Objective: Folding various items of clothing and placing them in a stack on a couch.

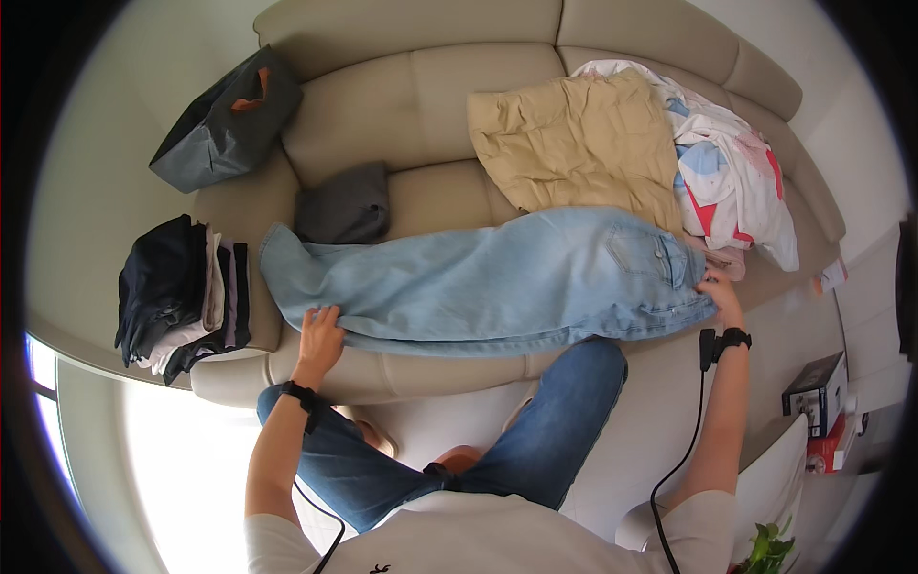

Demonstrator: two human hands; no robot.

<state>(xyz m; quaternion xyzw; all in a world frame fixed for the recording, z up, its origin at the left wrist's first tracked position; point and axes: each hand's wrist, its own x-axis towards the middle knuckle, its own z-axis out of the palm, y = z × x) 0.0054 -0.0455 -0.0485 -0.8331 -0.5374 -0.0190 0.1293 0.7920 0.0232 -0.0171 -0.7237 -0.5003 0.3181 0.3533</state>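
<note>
A pair of light-blue jeans (pixel 459 280) lies lengthwise along the front of the sofa seat, folded with one leg over the other. Its waistband end points right, with a back pocket facing up. At the leg end, my left hand (pixel 320 341) rests its fingers on the near edge of the denim; whether it pinches the cloth is unclear. My right hand (pixel 721 293) grips the waistband, its fingertips partly hidden by the fabric. Black straps circle both wrists.
A beige leather sofa (pixel 351 107) holds a tan quilted garment (pixel 574 136), a pile of white patterned cloth (pixel 739 172) and a folded dark-grey garment (pixel 344 204). Stacked folded clothes (pixel 179 294) and a grey fabric bin (pixel 229 122) stand left. A black cable (pixel 678 466) hangs by my right arm.
</note>
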